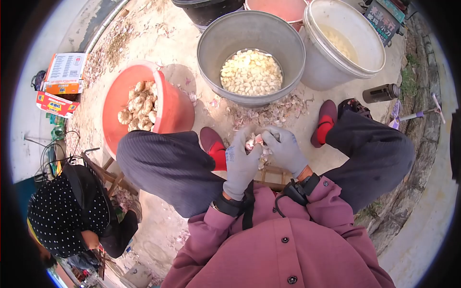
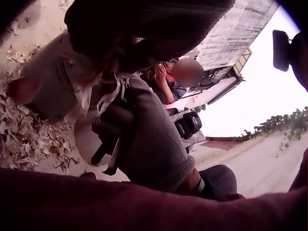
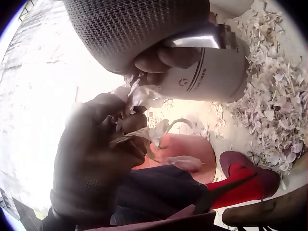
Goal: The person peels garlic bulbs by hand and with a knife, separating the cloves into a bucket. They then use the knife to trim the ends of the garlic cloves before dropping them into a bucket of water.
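Observation:
In grey knit gloves, both hands meet between the knees in the head view. My left hand holds a garlic bulb with pinkish, partly torn skin. Thumb and fingers of my right hand pinch at the same garlic from the other side. Loose papery skin hangs between the hands in the right wrist view, and pale strips dangle there in the left wrist view. The gloved fingers hide much of the bulb. A shiny metal strip shows by the right hand's fingers; its kind is unclear.
A grey bucket with peeled cloves in water stands ahead, a white bucket to its right. On the left, a red basin contains whole garlic bulbs. Skins litter the ground. Another person sits at lower left.

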A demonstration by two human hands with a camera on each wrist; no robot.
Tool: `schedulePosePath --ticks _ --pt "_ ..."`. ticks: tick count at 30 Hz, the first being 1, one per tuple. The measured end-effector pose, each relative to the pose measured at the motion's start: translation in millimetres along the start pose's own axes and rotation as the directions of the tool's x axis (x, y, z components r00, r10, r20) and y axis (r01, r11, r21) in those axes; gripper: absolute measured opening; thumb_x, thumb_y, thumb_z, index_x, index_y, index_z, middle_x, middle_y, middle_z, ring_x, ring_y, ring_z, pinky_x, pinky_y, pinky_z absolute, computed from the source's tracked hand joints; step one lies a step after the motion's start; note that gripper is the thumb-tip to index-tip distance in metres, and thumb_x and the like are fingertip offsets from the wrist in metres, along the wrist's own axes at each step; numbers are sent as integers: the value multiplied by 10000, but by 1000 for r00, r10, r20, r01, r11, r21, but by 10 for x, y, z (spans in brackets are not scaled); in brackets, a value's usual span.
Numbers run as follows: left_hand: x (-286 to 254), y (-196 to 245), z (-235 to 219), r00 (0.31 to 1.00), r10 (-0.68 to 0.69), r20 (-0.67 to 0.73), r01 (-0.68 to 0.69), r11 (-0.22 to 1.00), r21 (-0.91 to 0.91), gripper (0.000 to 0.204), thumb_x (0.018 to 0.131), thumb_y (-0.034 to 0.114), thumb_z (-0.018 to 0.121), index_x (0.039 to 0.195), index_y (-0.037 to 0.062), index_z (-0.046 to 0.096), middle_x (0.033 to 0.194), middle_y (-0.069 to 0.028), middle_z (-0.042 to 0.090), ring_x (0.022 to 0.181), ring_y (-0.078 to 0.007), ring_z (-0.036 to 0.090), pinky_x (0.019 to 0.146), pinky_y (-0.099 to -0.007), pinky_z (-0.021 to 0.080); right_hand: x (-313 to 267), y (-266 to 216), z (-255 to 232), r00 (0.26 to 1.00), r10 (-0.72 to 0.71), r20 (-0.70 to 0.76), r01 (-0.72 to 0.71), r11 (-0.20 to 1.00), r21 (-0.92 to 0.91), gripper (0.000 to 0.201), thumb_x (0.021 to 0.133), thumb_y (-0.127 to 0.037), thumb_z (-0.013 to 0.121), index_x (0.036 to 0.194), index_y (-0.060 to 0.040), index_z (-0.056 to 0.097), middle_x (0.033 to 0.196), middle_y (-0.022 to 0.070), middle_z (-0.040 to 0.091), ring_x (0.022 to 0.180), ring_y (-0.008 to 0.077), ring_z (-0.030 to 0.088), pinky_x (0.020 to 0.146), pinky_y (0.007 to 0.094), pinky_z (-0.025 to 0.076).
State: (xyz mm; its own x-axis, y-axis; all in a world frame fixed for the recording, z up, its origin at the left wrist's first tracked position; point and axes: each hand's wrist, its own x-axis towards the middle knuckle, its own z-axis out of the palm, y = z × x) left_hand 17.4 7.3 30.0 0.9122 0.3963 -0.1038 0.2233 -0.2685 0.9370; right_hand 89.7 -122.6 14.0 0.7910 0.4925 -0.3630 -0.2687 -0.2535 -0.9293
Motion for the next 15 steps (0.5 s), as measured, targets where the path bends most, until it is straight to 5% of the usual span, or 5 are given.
schedulePosePath --ticks 3,10,13,14,15 --pt "-14 -15 -26 998 -53 23 55 993 -109 417 824 63 601 1232 -16 563 1146 -172 624 1036 -262 622 904 -336 473 65 108 -14 994 35 105 -58 972 228 231 969 -182 517 962 1 657 817 10 638 735 83 559 675 260 461" --pt "-5 95 -64 999 -28 44 35 984 -173 431 820 59 600 1238 -37 551 1136 -148 612 1044 -215 601 923 -313 459 -13 -92 11 970 183 162 -232 897 377 239 979 -183 502 918 6 636 801 -27 587 714 38 494 633 232 435" --pt "-27 145 -45 996 -72 58 84 967 -240 429 819 54 598 1236 -33 554 1117 -134 610 1008 -192 600 894 -299 467 21 -59 5 987 14 160 -64 949 309 244 977 -200 513 906 6 622 800 -34 579 717 39 497 629 238 435" --pt "-24 93 -28 997 -55 50 66 965 -254 406 843 8 575 1247 -25 558 1077 -36 599 840 -58 548 720 -201 465 20 -52 16 993 15 114 -49 952 302 240 974 -205 520 907 3 620 799 -30 579 709 43 495 622 246 436" --pt "-20 70 -19 997 -52 49 63 964 -258 406 843 8 575 1247 -25 558 1077 -36 599 840 -58 548 720 -201 465 26 -41 19 998 16 68 -35 955 293 236 971 -210 527 908 0 617 798 -26 580 702 48 493 616 254 437"
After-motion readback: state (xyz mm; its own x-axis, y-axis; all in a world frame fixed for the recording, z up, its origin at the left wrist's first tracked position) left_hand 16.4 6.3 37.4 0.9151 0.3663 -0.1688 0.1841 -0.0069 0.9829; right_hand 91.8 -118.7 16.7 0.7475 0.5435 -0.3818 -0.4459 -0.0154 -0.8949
